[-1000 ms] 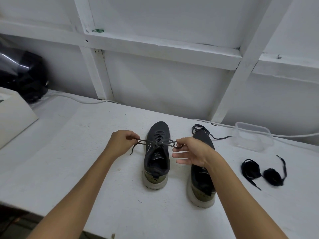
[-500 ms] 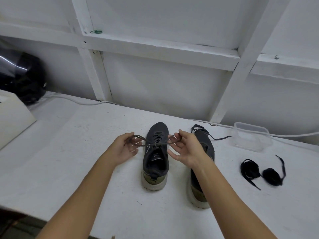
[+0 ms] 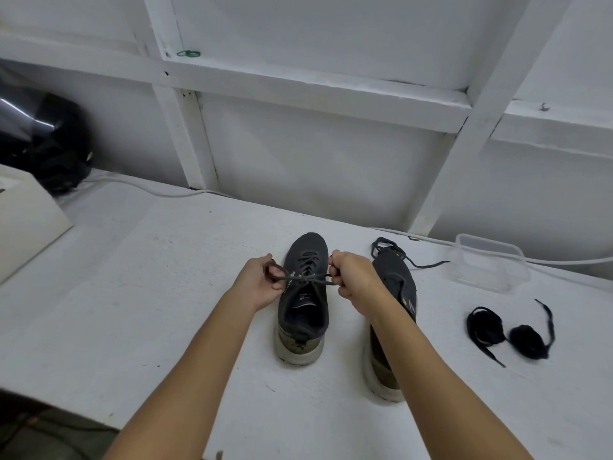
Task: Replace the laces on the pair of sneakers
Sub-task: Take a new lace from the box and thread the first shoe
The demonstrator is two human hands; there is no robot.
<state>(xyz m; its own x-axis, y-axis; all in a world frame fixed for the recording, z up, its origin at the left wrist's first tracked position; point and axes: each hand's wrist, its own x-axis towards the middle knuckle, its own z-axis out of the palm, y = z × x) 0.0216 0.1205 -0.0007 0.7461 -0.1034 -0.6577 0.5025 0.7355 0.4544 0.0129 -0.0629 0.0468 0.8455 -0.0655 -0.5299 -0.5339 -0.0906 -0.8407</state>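
At the far left corner of the surface [image 3: 139, 293] sits a glossy black object [image 3: 43, 141], its kind not discernible. Just in front of it, a cream-coloured box [image 3: 26, 220] lies at the left edge. A white cable [image 3: 159, 190] runs along the far edge toward the right, behind all other items.

Near the middle of the surface, the left hand [image 3: 262, 282] grips one end of the grey lace [image 3: 308, 277]; its fingers are curled round a loop of that lace. The lace runs taut across the throat of the left sneaker [image 3: 303, 307], which stands upright, toe toward the far edge, heel toward the near edge. The right hand [image 3: 353, 277] grips the other end of the same lace, its fingers clamped into a fist on it.

The right forearm crosses over the right sneaker [image 3: 394, 287] and hides much of its middle and heel. This sneaker stands just beside the first, parallel to it. A loose dark lace [image 3: 391, 252] trails from its toe toward the far edge.

Further right, a clear plastic container [image 3: 491, 263] stands near the far edge. In front of it, two coiled black laces [image 3: 507, 332] lie side by side, well apart from both sneakers.

The surface is white and scuffed with small dark marks. Behind it rises a white wall with white-painted timber framing [image 3: 315, 91]. A green rubber band [image 3: 188, 53] rests on the horizontal rail at upper left.
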